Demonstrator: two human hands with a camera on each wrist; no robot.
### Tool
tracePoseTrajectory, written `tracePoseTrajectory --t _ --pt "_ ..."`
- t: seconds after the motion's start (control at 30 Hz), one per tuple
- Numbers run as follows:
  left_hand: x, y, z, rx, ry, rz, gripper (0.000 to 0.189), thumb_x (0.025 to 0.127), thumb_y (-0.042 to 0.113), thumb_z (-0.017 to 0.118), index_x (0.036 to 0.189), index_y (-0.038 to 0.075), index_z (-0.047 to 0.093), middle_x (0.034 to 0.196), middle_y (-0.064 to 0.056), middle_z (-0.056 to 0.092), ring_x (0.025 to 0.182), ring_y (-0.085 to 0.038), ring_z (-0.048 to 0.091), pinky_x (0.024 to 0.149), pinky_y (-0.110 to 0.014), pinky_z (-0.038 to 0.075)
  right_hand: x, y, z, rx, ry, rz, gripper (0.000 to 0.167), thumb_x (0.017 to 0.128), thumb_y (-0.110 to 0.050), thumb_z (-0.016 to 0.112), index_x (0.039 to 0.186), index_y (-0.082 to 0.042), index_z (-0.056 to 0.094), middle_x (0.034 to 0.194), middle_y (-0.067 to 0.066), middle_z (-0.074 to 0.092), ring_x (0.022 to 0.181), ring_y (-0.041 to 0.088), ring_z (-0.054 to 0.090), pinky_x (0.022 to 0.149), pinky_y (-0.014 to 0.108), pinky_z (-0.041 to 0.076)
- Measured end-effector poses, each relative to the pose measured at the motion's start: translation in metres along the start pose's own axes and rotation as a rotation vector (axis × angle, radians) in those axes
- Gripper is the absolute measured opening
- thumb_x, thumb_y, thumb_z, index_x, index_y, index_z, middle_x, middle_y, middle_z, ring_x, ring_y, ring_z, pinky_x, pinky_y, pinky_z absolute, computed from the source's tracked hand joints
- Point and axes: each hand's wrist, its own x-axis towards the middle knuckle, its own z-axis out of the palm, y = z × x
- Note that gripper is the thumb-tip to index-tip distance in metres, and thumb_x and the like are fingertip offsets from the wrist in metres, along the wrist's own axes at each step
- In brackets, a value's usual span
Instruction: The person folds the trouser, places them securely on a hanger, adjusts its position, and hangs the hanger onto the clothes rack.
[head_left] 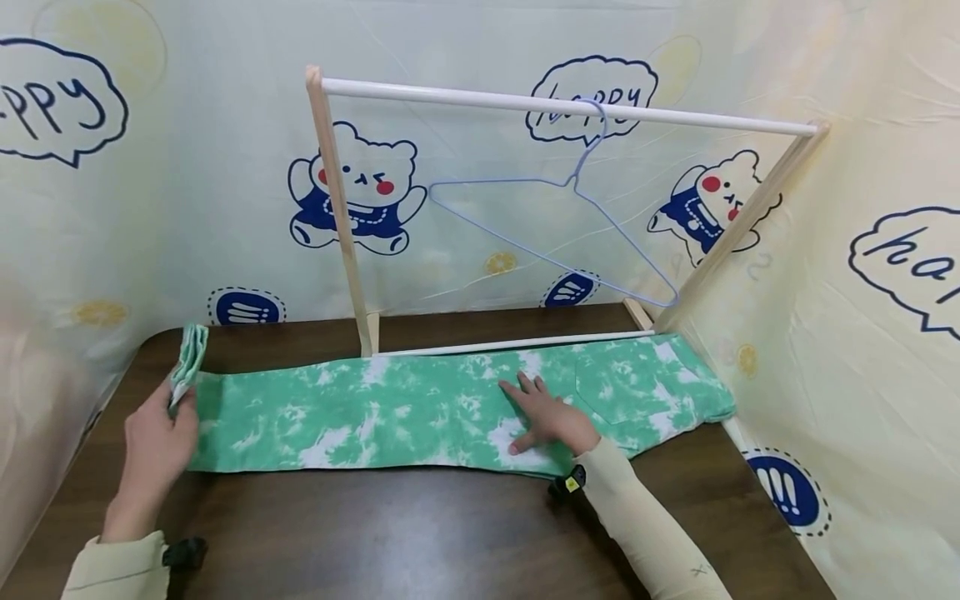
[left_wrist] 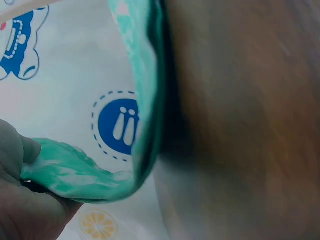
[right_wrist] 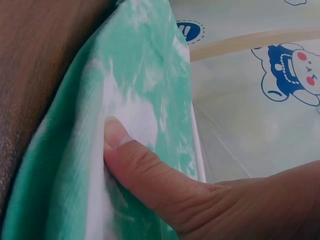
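Green and white tie-dye trousers (head_left: 420,417), folded lengthwise into a long strip, lie across the table with a pocket outline near the right end. My left hand (head_left: 160,433) grips their left end between thumb and fingers and holds it raised off the table. In the left wrist view the trousers (left_wrist: 95,182) curve up from the table edge to that hand (left_wrist: 25,195). My right hand (head_left: 551,414) rests with spread fingers on the cloth right of the middle. Its thumb (right_wrist: 145,167) lies on a white patch in the right wrist view.
Behind the trousers stands a wooden rack with a white top rail (head_left: 465,97). A blue wire hanger (head_left: 525,242) hangs from it. The brown table (head_left: 390,533) extends in front. Patterned sheets (head_left: 480,42) surround the back and sides.
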Motion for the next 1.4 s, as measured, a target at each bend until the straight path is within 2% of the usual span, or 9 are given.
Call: tracePoseTrajectory --t 0.13,0.27,0.57,0.63,0.83,1.13,1.23,1.4 --pt "0.000 0.015 0.003 -0.014 0.067 0.020 0.033 0.106 0.019 0.043 0.127 0.001 0.061 0.084 -0.019 0.056 0.073 -0.018 0.042 0.065 -0.025 0.030 0.000 0.000 0.000 -0.006 0.005 -0.002 0.114 0.078 -0.045 0.086 0.165 -0.026 0.015 0.171 0.013 0.001 0.156 0.043 0.002 0.113 0.074 0.025" --pt "0.001 0.031 0.006 -0.044 0.113 0.033 0.025 0.105 0.016 0.046 0.113 -0.001 0.062 0.076 -0.015 0.051 0.068 -0.014 0.040 0.064 -0.025 0.030 0.000 0.000 -0.001 -0.003 0.009 -0.004 0.114 0.078 -0.045 0.086 0.165 -0.026 0.015 0.171 0.013 0.001 0.156 0.043 0.002 0.113 0.075 0.024" --pt "-0.001 0.056 0.012 -0.111 0.165 0.068 0.020 0.105 0.013 0.049 0.100 -0.003 0.059 0.069 -0.010 0.042 0.059 -0.010 0.035 0.057 -0.022 0.028 -0.002 0.000 0.000 0.010 0.001 0.001 0.115 0.077 -0.044 0.087 0.165 -0.025 0.015 0.171 0.014 0.001 0.156 0.043 0.002 0.113 0.075 0.022" --pt "0.000 0.060 0.014 -0.123 0.171 0.072 0.020 0.105 0.013 0.049 0.102 -0.003 0.061 0.070 -0.009 0.044 0.059 -0.009 0.036 0.056 -0.021 0.028 -0.001 0.001 0.000 0.010 0.002 0.001 0.115 0.077 -0.044 0.087 0.165 -0.026 0.015 0.171 0.013 0.001 0.156 0.043 0.002 0.113 0.075 0.022" --pt "0.000 0.070 0.018 -0.159 0.150 0.058 0.027 0.106 0.016 0.048 0.114 -0.003 0.065 0.075 -0.010 0.050 0.058 -0.008 0.039 0.059 -0.019 0.031 0.000 0.001 0.003 0.014 0.010 0.003 0.114 0.077 -0.044 0.087 0.165 -0.027 0.016 0.172 0.012 0.001 0.156 0.042 0.002 0.113 0.075 0.023" --pt "-0.003 0.085 0.021 -0.211 0.148 0.109 0.026 0.106 0.013 0.048 0.115 -0.006 0.065 0.079 -0.014 0.055 0.059 -0.007 0.040 0.057 -0.018 0.032 0.000 -0.002 0.002 0.021 0.012 0.008 0.114 0.077 -0.043 0.087 0.165 -0.027 0.016 0.172 0.012 0.001 0.156 0.041 0.001 0.113 0.075 0.023" --pt "-0.002 0.089 0.021 -0.212 0.120 0.130 0.025 0.106 0.013 0.049 0.112 -0.006 0.064 0.072 -0.011 0.049 0.053 -0.008 0.039 0.052 -0.020 0.031 -0.001 -0.003 0.001 0.028 0.010 0.013 0.114 0.077 -0.042 0.088 0.165 -0.027 0.016 0.172 0.011 0.001 0.157 0.041 0.001 0.114 0.074 0.023" --pt "-0.004 0.092 0.021 -0.202 0.066 0.185 0.024 0.106 0.012 0.049 0.111 -0.006 0.064 0.070 -0.011 0.049 0.051 -0.006 0.038 0.050 -0.020 0.031 -0.001 -0.002 0.001 0.011 -0.010 0.026 0.114 0.078 -0.044 0.086 0.165 -0.028 0.015 0.172 0.010 0.000 0.157 0.040 0.000 0.114 0.073 0.023"
